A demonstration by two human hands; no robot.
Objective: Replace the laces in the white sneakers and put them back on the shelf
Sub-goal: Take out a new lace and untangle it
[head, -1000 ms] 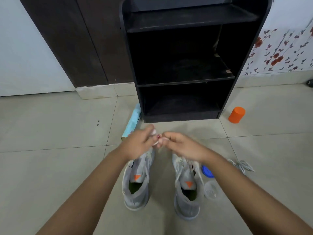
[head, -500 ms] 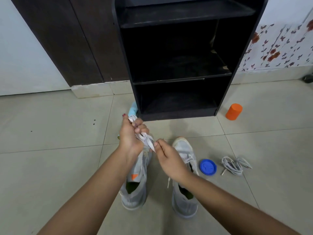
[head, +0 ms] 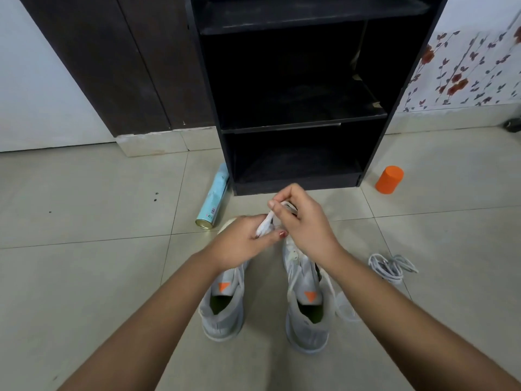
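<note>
Fingers of the right hand (head: 304, 221) curl round a loop of flat white lace (head: 266, 224), and the left hand (head: 242, 244) pinches the bunched part just below it under the thumb. This is probably to gather the soft woven strip before threading. Whether its far end sits in an eyelet I cannot tell.

Both hands hover over the toes of the left sneaker (head: 222, 306) and right sneaker (head: 307, 306). These stand side by side on the glossy tiled floor (head: 84, 277) with their heels toward the person. Their pliable pale uppers gape around tongues with orange tabs.

A limp lace bundle (head: 392, 266) lies to the right. Beyond stands the matte black shelf (head: 296, 128), ready for the pair. A pale-blue spray can (head: 214, 201) and an orange cylinder (head: 389, 180) flank its base.
</note>
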